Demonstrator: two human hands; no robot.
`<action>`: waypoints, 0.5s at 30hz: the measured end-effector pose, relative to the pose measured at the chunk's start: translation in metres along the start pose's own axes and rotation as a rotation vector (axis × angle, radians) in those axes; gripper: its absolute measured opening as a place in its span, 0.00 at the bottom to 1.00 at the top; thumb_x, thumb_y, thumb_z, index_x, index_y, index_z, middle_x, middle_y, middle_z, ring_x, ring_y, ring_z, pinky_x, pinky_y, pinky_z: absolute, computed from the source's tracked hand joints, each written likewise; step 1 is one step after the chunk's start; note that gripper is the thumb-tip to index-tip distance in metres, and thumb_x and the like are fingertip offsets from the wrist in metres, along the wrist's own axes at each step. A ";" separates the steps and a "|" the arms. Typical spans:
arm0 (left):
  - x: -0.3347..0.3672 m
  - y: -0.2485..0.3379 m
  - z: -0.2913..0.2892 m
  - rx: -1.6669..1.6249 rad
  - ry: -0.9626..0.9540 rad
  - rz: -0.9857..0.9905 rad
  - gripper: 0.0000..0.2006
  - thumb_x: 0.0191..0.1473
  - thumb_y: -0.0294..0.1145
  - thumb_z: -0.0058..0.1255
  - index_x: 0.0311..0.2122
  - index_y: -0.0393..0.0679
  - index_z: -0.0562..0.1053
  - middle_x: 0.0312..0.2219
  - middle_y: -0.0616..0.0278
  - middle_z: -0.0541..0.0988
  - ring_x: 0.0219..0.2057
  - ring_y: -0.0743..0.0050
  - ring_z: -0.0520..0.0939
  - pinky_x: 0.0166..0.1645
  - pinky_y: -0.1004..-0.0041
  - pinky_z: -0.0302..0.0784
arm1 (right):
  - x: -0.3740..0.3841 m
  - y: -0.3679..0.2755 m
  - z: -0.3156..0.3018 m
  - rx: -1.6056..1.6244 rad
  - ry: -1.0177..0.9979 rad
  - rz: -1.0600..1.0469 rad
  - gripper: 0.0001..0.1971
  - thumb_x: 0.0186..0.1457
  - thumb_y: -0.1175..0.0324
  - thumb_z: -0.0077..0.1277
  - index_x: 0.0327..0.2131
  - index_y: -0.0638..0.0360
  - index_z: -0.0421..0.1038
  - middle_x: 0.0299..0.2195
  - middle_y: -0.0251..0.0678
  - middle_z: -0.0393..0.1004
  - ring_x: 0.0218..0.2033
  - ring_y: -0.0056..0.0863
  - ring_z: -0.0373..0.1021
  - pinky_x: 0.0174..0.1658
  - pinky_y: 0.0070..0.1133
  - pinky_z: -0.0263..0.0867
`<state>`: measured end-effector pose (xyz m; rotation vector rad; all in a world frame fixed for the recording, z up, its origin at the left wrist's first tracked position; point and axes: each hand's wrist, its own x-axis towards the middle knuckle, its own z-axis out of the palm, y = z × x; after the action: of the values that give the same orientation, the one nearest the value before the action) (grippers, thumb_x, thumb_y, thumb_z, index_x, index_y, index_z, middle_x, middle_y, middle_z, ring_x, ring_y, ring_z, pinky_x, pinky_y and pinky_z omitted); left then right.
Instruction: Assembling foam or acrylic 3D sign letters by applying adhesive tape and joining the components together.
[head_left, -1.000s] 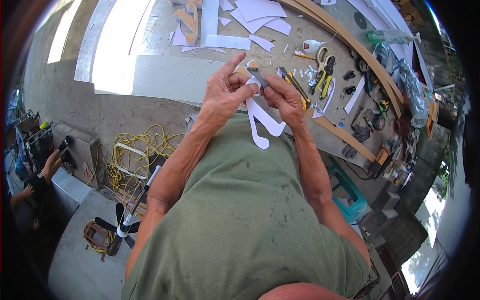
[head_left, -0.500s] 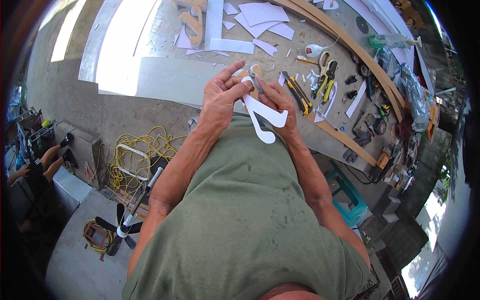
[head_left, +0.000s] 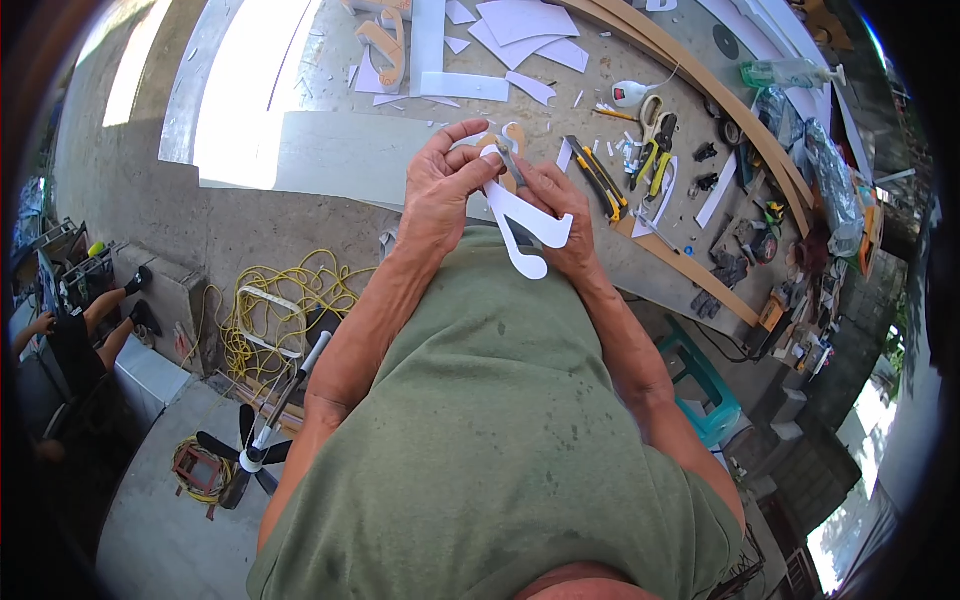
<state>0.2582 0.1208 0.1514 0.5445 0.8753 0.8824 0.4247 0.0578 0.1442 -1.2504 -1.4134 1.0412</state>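
A white forked cutout [head_left: 543,229] with a rounded lower tip is held up at the near edge of the workbench [head_left: 622,58], in front of the green shirt [head_left: 500,400]. It is pinched near its upper end between the thumb and fingers of the left hand [head_left: 440,182]. A small grey metal tool [head_left: 508,158] is clasped in the curled fingers of the right hand [head_left: 560,200], its head at or very near that same end; whether contact is made cannot be told. Just beyond the cutout, a tan-faced round lobe [head_left: 514,132] is seen; whether it is joined on is unclear.

The outline appears to be fully cut, and the upper end seems to be under work; how much is left there cannot be judged.

To the cutout's right, a yellow-and-black utility knife [head_left: 597,182] is laid, with yellow-handled snips [head_left: 658,175] and cream-handled scissors [head_left: 645,119] farther out. Well beyond it, white offcuts [head_left: 522,24] are scattered. Well to its lower left, a tangled yellow cord [head_left: 238,335] is heaped.
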 end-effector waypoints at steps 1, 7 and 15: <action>0.002 0.001 -0.002 0.003 0.000 0.000 0.27 0.52 0.22 0.59 0.56 0.31 0.63 0.32 0.61 0.82 0.35 0.76 0.81 0.41 0.79 0.75 | 0.001 -0.002 0.007 -0.060 0.014 -0.108 0.20 0.59 0.77 0.50 0.55 0.57 0.70 0.30 0.30 0.67 0.26 0.18 0.62 0.29 0.17 0.59; -0.012 0.003 0.012 0.014 -0.042 -0.026 0.29 0.51 0.21 0.58 0.57 0.28 0.60 0.32 0.61 0.81 0.34 0.77 0.81 0.41 0.79 0.75 | 0.006 0.002 0.002 0.100 0.075 0.117 0.18 0.60 0.76 0.49 0.54 0.59 0.71 0.30 0.31 0.68 0.25 0.18 0.62 0.27 0.17 0.58; -0.003 0.006 0.006 0.070 -0.020 0.030 0.30 0.51 0.22 0.58 0.58 0.28 0.60 0.33 0.59 0.82 0.35 0.76 0.81 0.42 0.78 0.74 | -0.009 0.007 -0.006 0.119 0.057 0.033 0.19 0.61 0.75 0.49 0.56 0.61 0.69 0.32 0.30 0.67 0.28 0.15 0.63 0.31 0.15 0.60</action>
<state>0.2598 0.1214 0.1600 0.6275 0.8842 0.8750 0.4325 0.0493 0.1376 -1.2113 -1.2732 1.0882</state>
